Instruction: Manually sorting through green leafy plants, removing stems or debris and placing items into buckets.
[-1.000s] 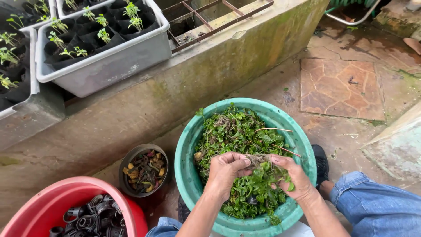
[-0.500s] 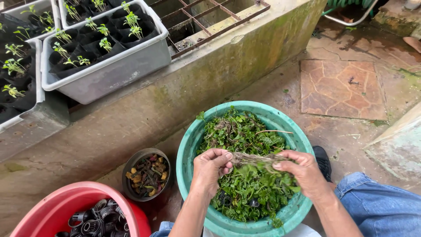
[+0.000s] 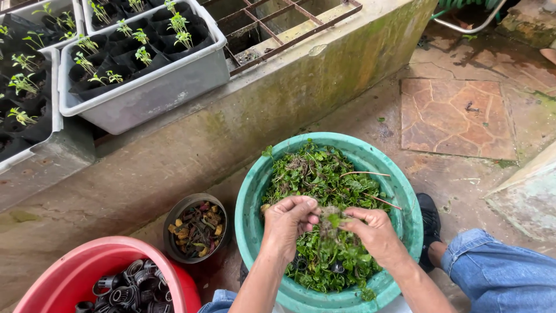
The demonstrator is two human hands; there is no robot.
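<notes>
Basins [image 3: 255, 197] and pot [image 3: 174, 217] on paved floor [image 3: 457, 116]

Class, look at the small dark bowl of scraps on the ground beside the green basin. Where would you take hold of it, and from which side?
Grip the dark bowl by its rim, coming from above on the near side. It sits upright with the rim exposed all round, but the green basin crowds its right and the red tub lies close at the lower left. The scraps inside probably leave room for only fingertips over the edge.

Three basins [image 3: 255, 191], two seedling trays [image 3: 145, 101]
</notes>
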